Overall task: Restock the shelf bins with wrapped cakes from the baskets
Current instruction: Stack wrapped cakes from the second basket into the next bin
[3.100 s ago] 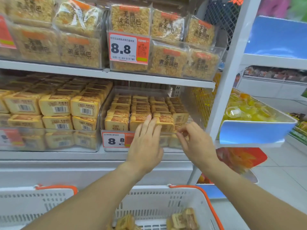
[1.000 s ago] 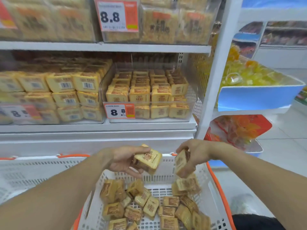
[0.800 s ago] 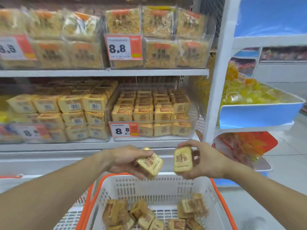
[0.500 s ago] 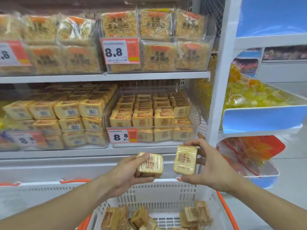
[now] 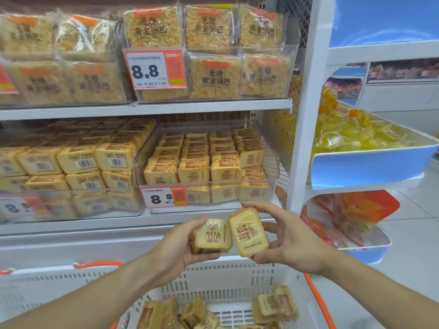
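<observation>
Raised since a moment ago: left hand (image 5: 177,249) grasping one wrapped cake (image 5: 213,235), right hand (image 5: 288,243) grasping another cake (image 5: 248,232), edges touching. Held above the basket (image 5: 228,279), just below the bin (image 5: 270,160) rim; open air between.

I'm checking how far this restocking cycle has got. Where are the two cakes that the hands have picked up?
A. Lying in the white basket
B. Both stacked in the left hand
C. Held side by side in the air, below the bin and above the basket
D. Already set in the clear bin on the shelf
C: the left hand grips one wrapped cake and the right hand another, below the clear bin and above the white basket.
</observation>
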`<state>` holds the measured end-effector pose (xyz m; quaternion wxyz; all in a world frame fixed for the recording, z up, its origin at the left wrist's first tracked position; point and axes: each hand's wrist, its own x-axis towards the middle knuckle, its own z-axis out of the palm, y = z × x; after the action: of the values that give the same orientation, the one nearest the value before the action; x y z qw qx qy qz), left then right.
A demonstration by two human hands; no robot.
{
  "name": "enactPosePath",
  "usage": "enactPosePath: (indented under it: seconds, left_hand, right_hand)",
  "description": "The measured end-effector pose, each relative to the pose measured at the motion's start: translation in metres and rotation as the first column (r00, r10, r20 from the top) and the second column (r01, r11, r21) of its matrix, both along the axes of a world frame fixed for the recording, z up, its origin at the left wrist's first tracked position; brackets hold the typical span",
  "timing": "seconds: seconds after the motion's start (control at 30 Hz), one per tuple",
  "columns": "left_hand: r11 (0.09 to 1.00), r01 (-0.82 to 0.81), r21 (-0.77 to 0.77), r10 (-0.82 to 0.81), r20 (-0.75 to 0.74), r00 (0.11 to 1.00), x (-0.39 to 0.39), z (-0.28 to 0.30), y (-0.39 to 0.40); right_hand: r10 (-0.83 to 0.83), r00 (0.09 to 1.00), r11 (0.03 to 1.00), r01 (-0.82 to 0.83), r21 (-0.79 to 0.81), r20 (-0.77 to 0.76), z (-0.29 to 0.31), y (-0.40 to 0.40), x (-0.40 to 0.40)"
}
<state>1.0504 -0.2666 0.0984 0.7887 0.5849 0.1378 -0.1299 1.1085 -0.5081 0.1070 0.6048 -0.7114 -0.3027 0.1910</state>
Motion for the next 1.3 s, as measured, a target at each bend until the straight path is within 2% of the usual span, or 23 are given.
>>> enactPosePath:
  seconds: [0.17,0.27,0.43,0.6,0.83,1.1,1.2,1.23,1.3]
  left_hand:
    - [0.995,0.073,0.076,-0.075,0.031,0.997,0.000,-0.002,-0.008]
    - [0.989,0.111,0.098,-0.117,0.061,0.991,0.001,-0.005,-0.011]
    - [0.990,0.081,0.116,-0.091,0.085,0.992,0.002,-0.002,-0.015]
    - [0.992,0.079,0.101,-0.088,0.088,0.992,0.002,-0.003,-0.017]
    - [0.981,0.099,0.164,-0.121,0.130,0.984,0.003,-0.010,-0.021]
    - [0.965,0.081,0.251,-0.126,0.168,0.978,0.004,-0.008,-0.021]
    - [0.967,0.068,0.247,-0.115,0.184,0.976,0.003,-0.007,-0.021]
    - [0.966,0.080,0.244,-0.129,0.189,0.973,0.003,-0.006,-0.021]
    - [0.956,0.141,0.258,-0.195,0.201,0.960,0.002,-0.003,-0.020]
  right_hand:
    - [0.108,0.981,0.994,-0.112,-0.014,-0.162,-0.001,-0.001,-0.003]
    - [0.024,0.985,0.999,-0.031,-0.034,-0.169,-0.007,0.001,-0.005]
    - [-0.171,0.965,0.985,0.169,-0.027,-0.201,-0.012,-0.002,-0.001]
    - [-0.161,0.964,0.982,0.178,0.068,-0.211,-0.010,-0.004,0.001]
    - [-0.113,0.989,0.992,0.118,0.043,-0.099,-0.011,0.001,0.000]
    - [-0.137,0.983,0.977,0.154,-0.146,0.119,-0.005,-0.002,-0.002]
    - [-0.120,0.980,0.976,0.145,-0.160,0.156,-0.005,-0.001,-0.003]
    - [-0.115,0.985,0.981,0.132,-0.139,0.125,-0.005,-0.001,-0.003]
    - [-0.085,0.995,0.993,0.081,-0.084,-0.045,-0.003,-0.001,-0.004]
